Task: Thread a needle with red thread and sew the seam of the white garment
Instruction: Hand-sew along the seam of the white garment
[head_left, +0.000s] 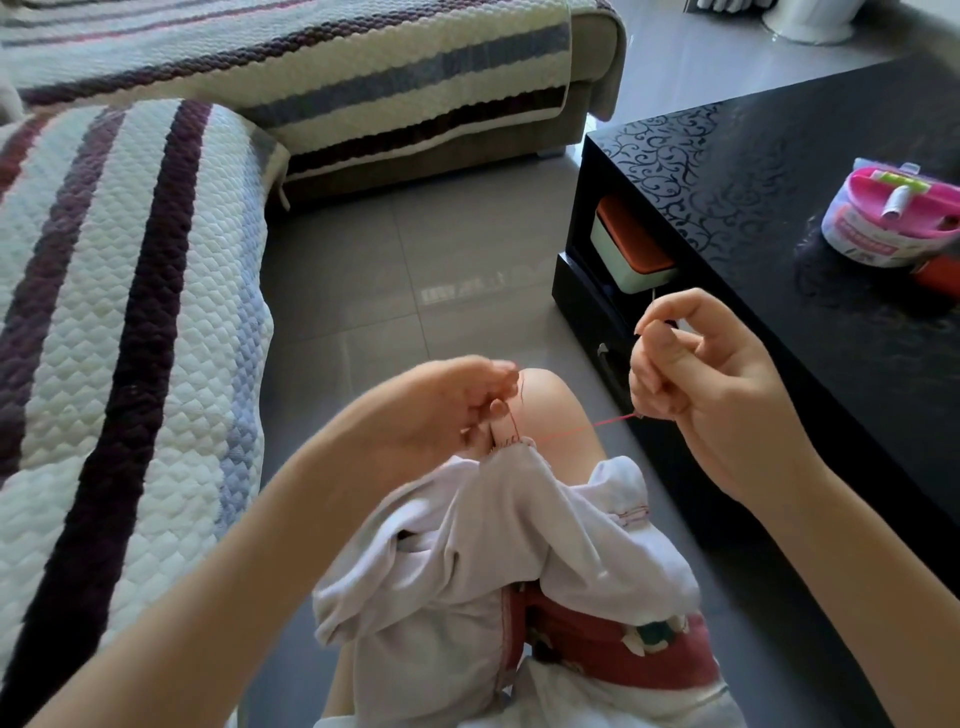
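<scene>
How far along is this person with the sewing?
Threading looks done: the red thread runs taut from the white garment to the right hand, which pinches it. A few red stitches already show on the edge that the left hand holds up. So sewing is what is in hand. How much seam is left cannot be told; the needle is too small to make out.

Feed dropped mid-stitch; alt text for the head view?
The right hand holds red thread taut from the seam of the white garment, which the left hand pinches. A pink sewing kit sits on the black table.
</scene>
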